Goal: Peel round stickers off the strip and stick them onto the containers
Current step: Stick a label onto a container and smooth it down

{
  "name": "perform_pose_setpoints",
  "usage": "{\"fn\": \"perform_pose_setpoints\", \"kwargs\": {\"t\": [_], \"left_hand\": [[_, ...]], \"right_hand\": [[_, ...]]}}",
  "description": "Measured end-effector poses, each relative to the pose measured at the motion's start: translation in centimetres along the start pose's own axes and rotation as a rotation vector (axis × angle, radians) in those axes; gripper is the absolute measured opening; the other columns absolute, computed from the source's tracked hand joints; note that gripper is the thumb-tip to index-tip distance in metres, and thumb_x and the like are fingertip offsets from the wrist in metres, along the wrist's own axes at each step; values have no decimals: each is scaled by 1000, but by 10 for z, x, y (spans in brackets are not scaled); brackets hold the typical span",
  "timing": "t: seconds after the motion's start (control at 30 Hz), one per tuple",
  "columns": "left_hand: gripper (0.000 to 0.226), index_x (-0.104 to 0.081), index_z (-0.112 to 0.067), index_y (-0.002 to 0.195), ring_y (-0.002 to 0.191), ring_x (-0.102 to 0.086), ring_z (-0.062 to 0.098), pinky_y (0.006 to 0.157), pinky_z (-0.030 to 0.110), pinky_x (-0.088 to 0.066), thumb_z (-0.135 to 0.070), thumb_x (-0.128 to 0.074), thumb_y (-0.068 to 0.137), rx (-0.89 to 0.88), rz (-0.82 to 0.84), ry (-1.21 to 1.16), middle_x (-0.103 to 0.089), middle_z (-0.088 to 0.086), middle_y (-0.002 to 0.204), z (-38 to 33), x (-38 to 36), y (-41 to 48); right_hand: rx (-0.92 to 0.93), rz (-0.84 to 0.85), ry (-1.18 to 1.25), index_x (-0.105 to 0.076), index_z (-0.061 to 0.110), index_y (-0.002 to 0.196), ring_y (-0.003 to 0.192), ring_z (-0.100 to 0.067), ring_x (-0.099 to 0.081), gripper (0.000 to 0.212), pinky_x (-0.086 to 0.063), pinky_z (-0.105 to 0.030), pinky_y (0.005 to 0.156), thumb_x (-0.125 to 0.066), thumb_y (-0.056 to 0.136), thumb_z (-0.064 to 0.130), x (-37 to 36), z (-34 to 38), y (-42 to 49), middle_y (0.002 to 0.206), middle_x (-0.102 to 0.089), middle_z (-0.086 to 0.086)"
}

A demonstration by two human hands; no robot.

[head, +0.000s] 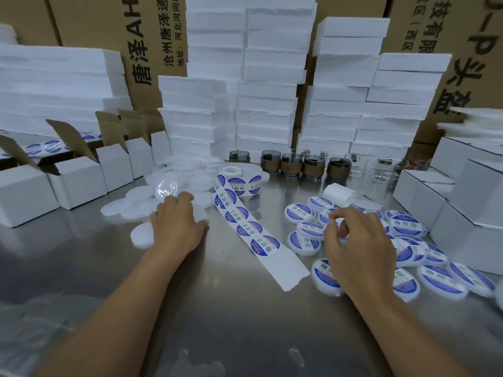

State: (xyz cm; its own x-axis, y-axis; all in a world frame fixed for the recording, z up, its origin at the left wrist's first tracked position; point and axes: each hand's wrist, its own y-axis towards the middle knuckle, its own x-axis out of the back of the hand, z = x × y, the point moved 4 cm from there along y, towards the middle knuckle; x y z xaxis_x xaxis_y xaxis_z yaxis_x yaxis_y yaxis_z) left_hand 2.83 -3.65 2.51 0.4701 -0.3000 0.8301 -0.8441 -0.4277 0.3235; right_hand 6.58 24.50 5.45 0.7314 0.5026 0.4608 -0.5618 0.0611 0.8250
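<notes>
The strip lies between both hands on the counter, its long axis running diagonally away to the roll. Its first sticker sits just left of the right hand, whose curled fingers hover over labelled containers (holding anything? I cannot tell). The left hand, a little farther from that sticker, rests relaxed fingers on a bare container.

One head-worn wide-angle camera looks forward and down at the sticker strip, which lies near frame centre, close below the lens. Behind the strip, white foam blocks and cardboard cartons close off the view; lines far from the strip bow, probably lens distortion.
</notes>
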Motion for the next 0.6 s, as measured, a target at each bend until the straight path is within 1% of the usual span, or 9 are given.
{"fn": "perform_pose_setpoints", "kwargs": {"t": [0.07,0.13,0.2,0.27,0.3,0.4,0.47,0.53,0.6], "left_hand": [[60,-44,-15,129,115,-48,34,92,35,-38,-20,-75,78,5,66,-219,-35,14,133,-4,2,-3],[57,-45,-18,123,108,-51,31,92,34,-43,-16,-77,75,-15,157,-289,-38,11,129,-9,2,-6],[47,-46,-25,114,89,-56,23,76,28,-50,-14,-73,77,-60,226,-384,-46,5,120,-15,1,-9],[36,-48,-31,103,76,-53,11,57,13,-46,-12,-69,82,-99,278,-583,-50,-3,114,-24,1,-16],[32,-51,-34,99,75,-53,9,55,10,-45,-11,-67,84,-105,313,-711,-51,-5,112,-30,1,-20],[28,-58,-31,96,72,-59,9,58,18,-48,-4,-60,88,-114,459,-1099,-59,-2,102,-48,2,-32],[26,-60,-27,95,68,-59,7,57,20,-47,-3,-62,85,-123,552,-1271,-62,-3,92,-58,1,-39],[26,-61,-27,94,68,-60,8,58,21,-47,-4,-64,82,-136,612,-1344,-63,-5,84,-63,-1,-43],[28,-60,-26,98,76,-61,14,69,27,-50,-5,-65,79,-150,673,-1382,-64,-3,87,-67,-6,-47]], "right_hand": [[31,-12,13,-65,7,82,67,-25,-54,7,-38,-31,52,-67,78,1,0,5,0,64,-59,-5],[88,-12,13,-66,5,81,64,-25,-55,6,-40,-31,52,-67,77,1,0,11,-1,63,-59,-6],[142,3,33,-67,5,81,61,-24,-56,4,-42,-31,51,-66,78,4,-1,18,-1,62,-60,-6],[157,39,95,-66,9,83,61,-21,-56,6,-44,-30,52,-64,78,8,-3,26,-2,64,-60,-2],[141,66,143,-66,12,84,63,-18,-55,7,-44,-28,53,-62,79,11,-4,30,-4,64,-59,1],[-61,239,385,-59,31,90,72,-5,-52,10,-36,-13,61,-51,84,30,-16,45,-11,66,-57,10],[-266,379,554,-50,41,92,79,0,-54,11,-36,-12,64,-52,83,35,-31,50,-13,72,-60,12],[-426,455,692,-50,39,94,76,0,-58,14,-39,-15,65,-57,85,30,-42,51,-13,75,-64,10],[-498,471,796,-58,29,95,70,-8,-63,10,-45,-20,65,-60,87,24,-46,51,-12,70,-67,4]]}}
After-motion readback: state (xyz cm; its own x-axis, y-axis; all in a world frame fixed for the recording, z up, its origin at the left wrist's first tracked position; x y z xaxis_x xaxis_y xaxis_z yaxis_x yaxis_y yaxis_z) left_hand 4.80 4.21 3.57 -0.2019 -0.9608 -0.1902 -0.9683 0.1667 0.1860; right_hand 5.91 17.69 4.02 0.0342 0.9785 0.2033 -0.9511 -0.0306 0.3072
